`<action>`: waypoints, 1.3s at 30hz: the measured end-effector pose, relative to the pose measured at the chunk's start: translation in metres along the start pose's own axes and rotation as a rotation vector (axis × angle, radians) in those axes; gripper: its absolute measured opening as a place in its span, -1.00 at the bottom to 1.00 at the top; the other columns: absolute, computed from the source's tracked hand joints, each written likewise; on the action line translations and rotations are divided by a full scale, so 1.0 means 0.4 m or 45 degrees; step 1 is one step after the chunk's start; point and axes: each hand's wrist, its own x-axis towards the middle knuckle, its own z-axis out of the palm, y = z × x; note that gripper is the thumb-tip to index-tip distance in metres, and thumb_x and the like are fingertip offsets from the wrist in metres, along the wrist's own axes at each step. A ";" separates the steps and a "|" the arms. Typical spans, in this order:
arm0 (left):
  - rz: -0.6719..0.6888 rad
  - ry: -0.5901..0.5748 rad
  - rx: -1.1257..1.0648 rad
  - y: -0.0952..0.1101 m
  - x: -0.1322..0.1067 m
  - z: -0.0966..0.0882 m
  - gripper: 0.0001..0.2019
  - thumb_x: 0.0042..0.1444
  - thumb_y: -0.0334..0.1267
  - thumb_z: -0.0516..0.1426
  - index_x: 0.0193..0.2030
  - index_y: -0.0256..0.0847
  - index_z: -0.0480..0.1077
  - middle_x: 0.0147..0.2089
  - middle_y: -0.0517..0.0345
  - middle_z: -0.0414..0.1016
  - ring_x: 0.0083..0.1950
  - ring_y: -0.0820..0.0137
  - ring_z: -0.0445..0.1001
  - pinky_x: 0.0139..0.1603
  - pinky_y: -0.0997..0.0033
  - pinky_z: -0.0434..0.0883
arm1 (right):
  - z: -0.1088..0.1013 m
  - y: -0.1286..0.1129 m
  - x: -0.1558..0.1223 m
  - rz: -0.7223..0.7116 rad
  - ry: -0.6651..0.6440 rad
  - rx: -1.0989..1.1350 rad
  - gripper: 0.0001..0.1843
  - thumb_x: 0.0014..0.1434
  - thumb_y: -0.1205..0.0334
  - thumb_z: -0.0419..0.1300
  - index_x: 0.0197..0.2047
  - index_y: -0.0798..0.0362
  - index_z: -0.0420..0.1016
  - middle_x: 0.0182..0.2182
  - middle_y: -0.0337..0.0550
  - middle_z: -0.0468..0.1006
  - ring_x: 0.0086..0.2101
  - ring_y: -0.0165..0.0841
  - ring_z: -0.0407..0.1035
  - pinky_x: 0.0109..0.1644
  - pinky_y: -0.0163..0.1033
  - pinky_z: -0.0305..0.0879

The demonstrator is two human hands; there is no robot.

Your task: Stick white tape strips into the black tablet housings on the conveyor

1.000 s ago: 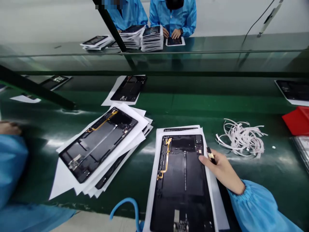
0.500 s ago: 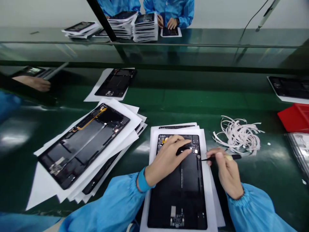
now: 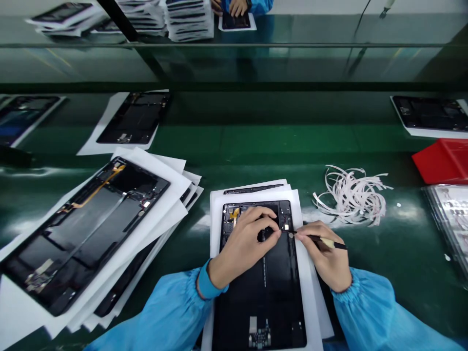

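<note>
An opened tablet housing [image 3: 261, 282], black inside with a small circuit board near its bottom, lies on white paper in front of me. My left hand [image 3: 250, 239] rests over its upper part, thumb and index fingertips pinched together near the right edge; what they hold, if anything, is too small to make out. My right hand [image 3: 325, 251] grips dark tweezers [image 3: 338, 245] at the housing's right edge. Their thin tip points left, close to my left fingertips and a small round part [image 3: 291, 235].
Left of me lies a stack of opened tablets [image 3: 95, 224] interleaved with paper. Curled white strips [image 3: 356, 195] lie to the right, beside a red bin [image 3: 444, 161] and clear trays [image 3: 451, 214]. More tablets [image 3: 135, 117] lie farther back. Across the partition, a person's hands [image 3: 237, 7] work on a tablet.
My right hand has moved left with the tweezers, bringing the tip over the housing. My left thumb and index finger have closed together. The camera view has shifted.
</note>
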 end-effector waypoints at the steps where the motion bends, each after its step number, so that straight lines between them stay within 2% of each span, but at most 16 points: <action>1: 0.001 0.000 0.028 0.000 -0.001 0.002 -0.90 0.21 -0.34 0.16 -0.32 -0.12 0.47 -0.04 0.09 0.48 0.00 0.22 0.44 0.04 0.15 0.33 | 0.000 0.000 -0.001 0.000 0.004 -0.005 -0.90 0.25 0.31 0.23 -0.31 -0.02 0.55 -0.37 -0.17 0.60 -0.33 -0.30 0.50 -0.21 -0.18 0.44; 6: 0.003 0.002 0.069 0.000 0.000 0.008 -0.92 0.18 -0.39 0.17 -0.31 -0.15 0.46 -0.05 0.09 0.47 -0.03 0.23 0.42 0.01 0.17 0.32 | 0.002 0.003 -0.002 -0.015 0.019 -0.031 -0.91 0.24 0.34 0.24 -0.29 -0.01 0.55 -0.37 -0.16 0.60 -0.33 -0.31 0.51 -0.22 -0.18 0.45; 14: -0.039 0.025 0.077 0.010 0.003 0.011 -0.89 0.11 -0.46 0.20 -0.36 -0.18 0.44 -0.06 0.13 0.45 -0.03 0.25 0.42 0.00 0.19 0.29 | 0.004 0.002 0.007 0.019 0.104 0.069 -0.89 0.13 0.39 0.35 -0.31 -0.02 0.59 -0.38 -0.26 0.65 -0.34 -0.36 0.54 -0.21 -0.27 0.49; 20: -0.049 0.024 0.093 0.011 0.007 0.015 -0.89 0.08 -0.47 0.21 -0.37 -0.19 0.42 -0.08 0.14 0.45 -0.05 0.25 0.42 -0.01 0.20 0.28 | 0.013 -0.001 0.020 0.059 0.032 0.113 -0.87 0.10 0.40 0.38 -0.35 -0.04 0.62 -0.38 -0.29 0.68 -0.34 -0.38 0.57 -0.20 -0.32 0.51; 26: -0.038 0.012 0.100 0.009 0.008 0.016 -0.90 0.11 -0.45 0.19 -0.34 -0.16 0.42 -0.08 0.13 0.45 -0.05 0.25 0.42 -0.01 0.21 0.28 | 0.004 0.001 0.022 0.010 -0.047 0.079 -0.87 0.13 0.42 0.34 -0.32 -0.02 0.63 -0.35 -0.23 0.68 -0.30 -0.34 0.58 -0.15 -0.27 0.50; 35: -0.081 -0.060 0.069 0.011 0.014 0.006 -0.87 0.10 -0.45 0.21 -0.38 -0.17 0.36 -0.08 0.15 0.44 -0.06 0.24 0.40 -0.03 0.18 0.25 | -0.010 0.007 0.023 0.148 -0.009 0.078 -0.97 0.12 0.27 0.37 -0.37 -0.01 0.64 -0.39 -0.17 0.68 -0.35 -0.27 0.58 -0.28 -0.22 0.55; 37: -0.110 -0.068 0.047 0.012 0.017 0.006 -0.88 0.09 -0.45 0.22 -0.33 -0.16 0.37 -0.09 0.16 0.44 -0.06 0.25 0.40 -0.03 0.17 0.25 | -0.009 0.013 0.022 0.198 0.057 0.117 -0.94 0.09 0.23 0.39 -0.38 0.01 0.63 -0.41 -0.16 0.67 -0.36 -0.27 0.57 -0.29 -0.21 0.56; 39: -0.130 -0.071 0.024 0.015 0.022 0.007 -0.85 0.08 -0.45 0.22 -0.27 -0.15 0.37 -0.10 0.17 0.44 -0.06 0.25 0.39 -0.04 0.18 0.27 | -0.014 0.017 0.024 0.246 0.145 0.244 -0.86 0.15 0.15 0.35 -0.37 0.02 0.60 -0.40 -0.15 0.65 -0.33 -0.26 0.57 -0.26 -0.18 0.56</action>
